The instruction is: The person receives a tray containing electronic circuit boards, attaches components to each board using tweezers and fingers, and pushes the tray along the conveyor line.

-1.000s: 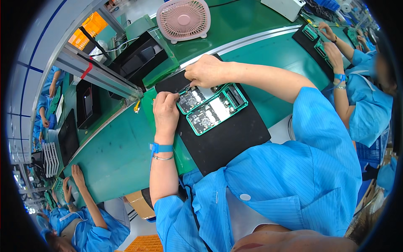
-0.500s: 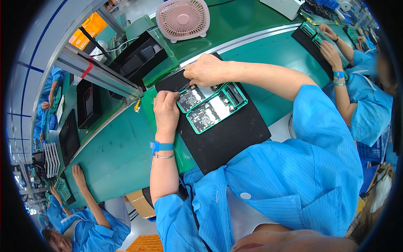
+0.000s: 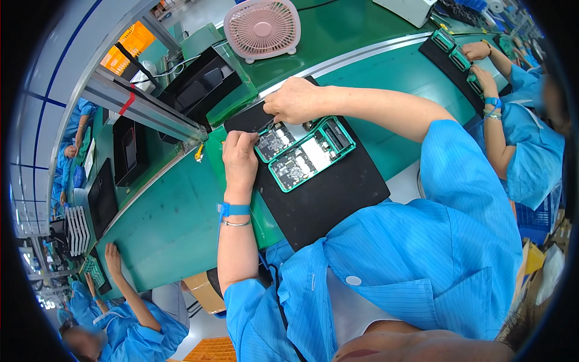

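Two opened phone-like devices in green frames lie side by side on a black mat (image 3: 329, 208), tilted across it. The nearer device (image 3: 295, 169) shows circuit boards and a bright silver area. The farther device (image 3: 274, 143) has a dark board and is partly covered by my hands. My left hand (image 3: 240, 161) is closed, its bent fingertips at the left edge of the farther device. Above that device's far edge, my right hand (image 3: 300, 102) is closed in a pinch. What either hand's fingers hold is hidden or too small to make out.
Behind the mat stands a pink fan (image 3: 262, 30). A black bin (image 3: 202, 87) and a metal post (image 3: 145, 105) stand at the far left. A co-worker's hand (image 3: 113, 260) rests on the green bench at left; another co-worker (image 3: 509, 120) handles green-framed devices at right.
My two hands and the devices have hardly moved. The co-worker at right has shifted their hands over the green-framed devices, and the left co-worker's hand is slightly lower in view.
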`<action>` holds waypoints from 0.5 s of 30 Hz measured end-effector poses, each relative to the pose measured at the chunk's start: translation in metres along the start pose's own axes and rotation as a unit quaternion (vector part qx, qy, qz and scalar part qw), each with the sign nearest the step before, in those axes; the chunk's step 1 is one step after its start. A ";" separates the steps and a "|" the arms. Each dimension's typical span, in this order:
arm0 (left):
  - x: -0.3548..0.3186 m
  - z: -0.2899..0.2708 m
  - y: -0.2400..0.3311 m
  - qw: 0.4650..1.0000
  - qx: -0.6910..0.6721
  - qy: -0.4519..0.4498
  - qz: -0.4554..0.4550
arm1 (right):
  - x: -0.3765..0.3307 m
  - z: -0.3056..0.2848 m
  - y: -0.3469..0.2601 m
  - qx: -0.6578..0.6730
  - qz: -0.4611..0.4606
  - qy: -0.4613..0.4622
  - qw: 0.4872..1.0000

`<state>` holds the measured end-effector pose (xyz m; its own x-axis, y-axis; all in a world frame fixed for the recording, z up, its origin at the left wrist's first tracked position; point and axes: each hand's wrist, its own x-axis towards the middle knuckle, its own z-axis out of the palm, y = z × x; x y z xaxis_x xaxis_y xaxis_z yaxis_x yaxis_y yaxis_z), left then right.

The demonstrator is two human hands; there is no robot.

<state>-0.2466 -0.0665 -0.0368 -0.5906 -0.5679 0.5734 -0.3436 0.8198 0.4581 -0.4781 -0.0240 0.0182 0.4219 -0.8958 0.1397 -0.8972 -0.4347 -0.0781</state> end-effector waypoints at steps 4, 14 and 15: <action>-0.001 0.000 -0.001 1.000 -0.003 0.009 -0.005 | 0.003 0.001 0.006 0.008 -0.046 0.017 0.999; 0.001 0.000 0.000 1.000 -0.010 0.003 -0.004 | 0.010 -0.002 0.012 0.016 -0.075 0.010 0.997; 0.001 -0.001 0.001 1.000 -0.008 0.003 -0.002 | 0.010 -0.003 0.012 0.017 -0.080 0.012 0.997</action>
<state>-0.2468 -0.0666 -0.0354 -0.5840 -0.5723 0.5757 -0.3353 0.8159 0.4710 -0.4854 -0.0382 0.0217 0.5565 -0.8121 0.1758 -0.8129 -0.5759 -0.0870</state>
